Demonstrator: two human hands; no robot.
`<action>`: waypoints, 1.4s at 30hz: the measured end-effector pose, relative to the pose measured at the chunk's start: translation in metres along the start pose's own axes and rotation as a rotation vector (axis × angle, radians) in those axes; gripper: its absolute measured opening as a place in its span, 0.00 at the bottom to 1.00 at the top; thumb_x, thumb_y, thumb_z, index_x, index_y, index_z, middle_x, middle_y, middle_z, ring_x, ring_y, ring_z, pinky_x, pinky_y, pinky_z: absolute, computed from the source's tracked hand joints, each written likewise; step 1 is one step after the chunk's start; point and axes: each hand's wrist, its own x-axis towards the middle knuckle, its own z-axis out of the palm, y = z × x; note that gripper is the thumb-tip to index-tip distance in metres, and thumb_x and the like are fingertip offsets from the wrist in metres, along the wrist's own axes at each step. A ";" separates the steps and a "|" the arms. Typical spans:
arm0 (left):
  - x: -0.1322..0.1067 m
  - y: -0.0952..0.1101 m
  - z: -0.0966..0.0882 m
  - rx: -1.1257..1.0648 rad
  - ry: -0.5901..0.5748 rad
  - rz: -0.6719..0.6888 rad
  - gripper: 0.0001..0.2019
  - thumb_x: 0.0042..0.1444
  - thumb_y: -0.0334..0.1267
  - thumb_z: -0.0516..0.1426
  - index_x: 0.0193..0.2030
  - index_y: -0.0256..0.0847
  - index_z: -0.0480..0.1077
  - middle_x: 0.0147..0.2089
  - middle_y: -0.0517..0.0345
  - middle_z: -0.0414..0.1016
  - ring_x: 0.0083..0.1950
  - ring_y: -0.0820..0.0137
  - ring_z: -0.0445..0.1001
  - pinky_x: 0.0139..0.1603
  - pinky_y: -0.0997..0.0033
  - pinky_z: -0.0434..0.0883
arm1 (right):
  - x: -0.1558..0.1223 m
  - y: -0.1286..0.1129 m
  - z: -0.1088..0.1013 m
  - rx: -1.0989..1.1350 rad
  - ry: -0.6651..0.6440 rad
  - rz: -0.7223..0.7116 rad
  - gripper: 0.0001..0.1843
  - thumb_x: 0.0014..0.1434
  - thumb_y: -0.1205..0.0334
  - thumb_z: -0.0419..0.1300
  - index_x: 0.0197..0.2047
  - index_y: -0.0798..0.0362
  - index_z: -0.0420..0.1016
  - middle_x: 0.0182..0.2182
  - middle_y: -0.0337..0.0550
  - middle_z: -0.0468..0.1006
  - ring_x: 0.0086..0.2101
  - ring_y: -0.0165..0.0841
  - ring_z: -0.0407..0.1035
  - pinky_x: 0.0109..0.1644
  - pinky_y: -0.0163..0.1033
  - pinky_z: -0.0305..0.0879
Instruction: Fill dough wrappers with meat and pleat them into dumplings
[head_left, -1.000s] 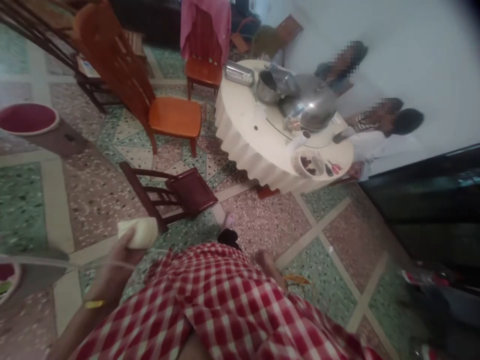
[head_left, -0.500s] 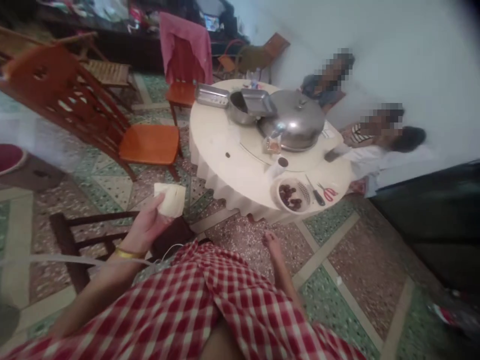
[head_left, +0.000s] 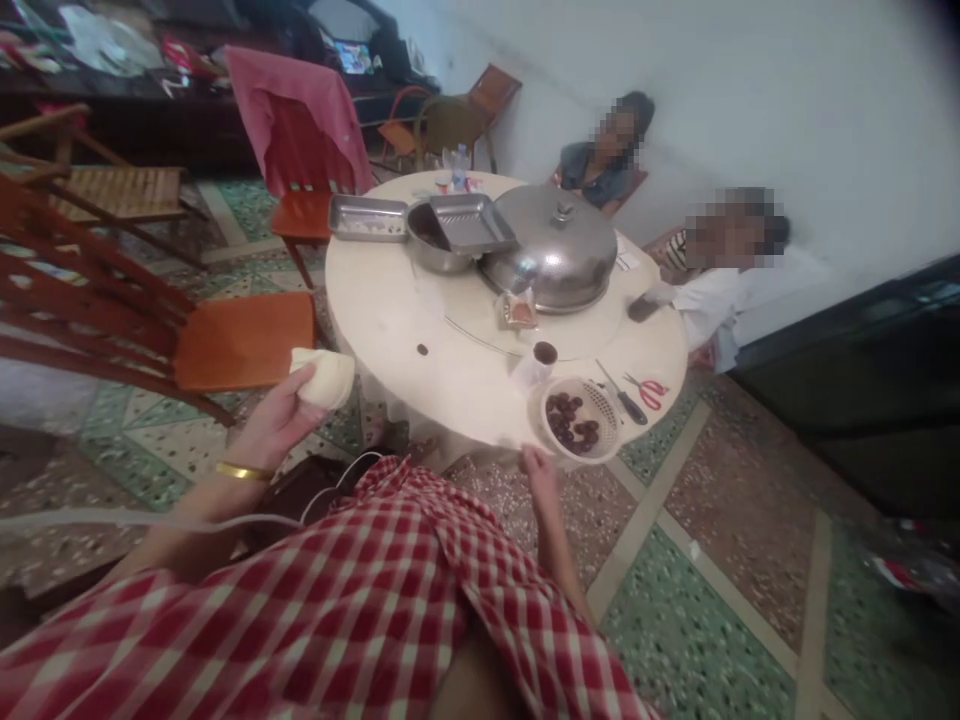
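My left hand (head_left: 279, 424), with a gold bangle at the wrist, is closed around a pale cream, flat folded piece (head_left: 330, 379); its exact kind is unclear. It is held in the air left of the round table's near edge. My right hand (head_left: 543, 474) is loosely closed at the table's edge, just below a white plastic basket (head_left: 611, 440) of dark reddish-brown round pieces (head_left: 571, 422). I see nothing in its fingers. Beside the basket lie red-handled scissors (head_left: 649, 392) and a dark-handled tool (head_left: 631, 407). A white cup (head_left: 529, 372) stands behind it.
The white table (head_left: 375, 320) bears a large domed steel lid (head_left: 551, 250), a steel pot (head_left: 435, 257), metal trays (head_left: 367, 218) and a small packet (head_left: 517, 310). A wooden chair (head_left: 244, 340) stands at left. Two people (head_left: 596, 180) sit along the far right side.
The table has come closer and shifted left in view. My right hand has risen to its edge near the basket, while my left hand still holds the cream piece.
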 end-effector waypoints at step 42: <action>0.457 0.119 0.035 0.842 -0.736 -0.489 0.26 0.38 0.45 0.68 0.43 0.33 0.72 0.36 0.51 0.79 0.37 0.62 0.77 0.36 0.67 0.74 | 0.196 -0.070 0.568 -0.889 -0.359 -0.365 0.13 0.61 0.68 0.55 0.49 0.59 0.71 0.49 0.55 0.77 0.51 0.41 0.69 0.60 0.46 0.63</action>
